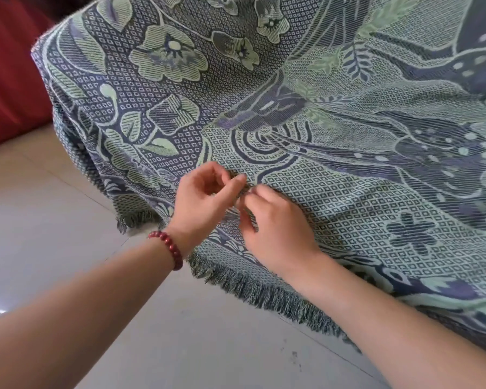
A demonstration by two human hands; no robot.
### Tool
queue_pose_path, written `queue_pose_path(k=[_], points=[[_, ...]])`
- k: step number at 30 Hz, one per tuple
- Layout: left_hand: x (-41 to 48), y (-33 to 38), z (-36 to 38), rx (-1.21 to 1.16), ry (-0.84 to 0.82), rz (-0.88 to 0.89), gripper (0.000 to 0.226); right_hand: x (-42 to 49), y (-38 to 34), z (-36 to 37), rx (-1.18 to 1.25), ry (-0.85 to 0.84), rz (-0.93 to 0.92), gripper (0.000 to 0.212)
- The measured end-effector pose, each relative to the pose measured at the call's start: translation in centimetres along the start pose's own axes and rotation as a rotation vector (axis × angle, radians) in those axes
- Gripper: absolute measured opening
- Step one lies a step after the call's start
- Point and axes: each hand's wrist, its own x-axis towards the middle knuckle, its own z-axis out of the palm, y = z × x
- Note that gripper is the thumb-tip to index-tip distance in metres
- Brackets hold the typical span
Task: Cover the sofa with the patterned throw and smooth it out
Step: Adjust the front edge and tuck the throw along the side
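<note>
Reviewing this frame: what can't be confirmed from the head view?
- Sofa: wholly hidden under the patterned throw.
- Throw's right and top ends: cut off by the frame.
- Whether the left hand and right hand actually pinch fabric: the fingers overlap and look slightly blurred.

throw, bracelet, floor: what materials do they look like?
Throw: woven yarn, likely cotton blend, matte; visible weave ribs and a frayed fringe.
Bracelet: round dark red beads, slightly glossy; wood or resin, unclear.
Floor: pale smooth tiles, faint grout lines, a glare spot.
</note>
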Motion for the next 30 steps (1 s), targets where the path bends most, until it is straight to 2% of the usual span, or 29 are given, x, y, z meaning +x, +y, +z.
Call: queue_pose_path(k=[3,6,8,10,13,16,19,23,30], points=[[1.0,1.8,1.6,0.142,0.028,0.247,0.016,0.4,0.5,-1.2,-0.038,0.133,-0.006,0.023],[2.1,3.1,3.4,0.263,0.000,0.405,0.010,0.4,1.7,-3.0,-0.151,0.215,0.018,0.020],[3.0,3.4,4.8,0.391,-0.057,0.518,0.016,0.0,2.9,-4.0,-0.304,0.193,0.105,0.029],[3.8,3.8,6.7,0.499,-0.173,0.582,0.026,-0.7,3.8,-5.1,-0.445,0.067,0.295,0.050],[3.9,2.9,9.1,0.814,-0.359,0.507,0.048,-2.3,5.1,-5.5,-0.502,-0.134,0.529,0.072],[3.0,0.9,9.0,1.058,-0.432,0.474,0.061,-4.5,4.7,-4.5,-0.536,-0.199,0.500,0.077],[2.5,0.6,8.1,1.087,-0.465,0.503,0.062,-5.4,4.1,-4.1,-0.504,-0.212,0.493,0.079],[2.8,2.5,9.5,1.028,-0.455,0.395,0.068,-4.1,4.3,-6.3,-0.345,-0.118,0.513,0.073],[2.4,6.8,18.9,0.974,-0.552,0.465,0.054,-5.0,10.3,-13.7,-0.233,0.065,0.670,0.059]])
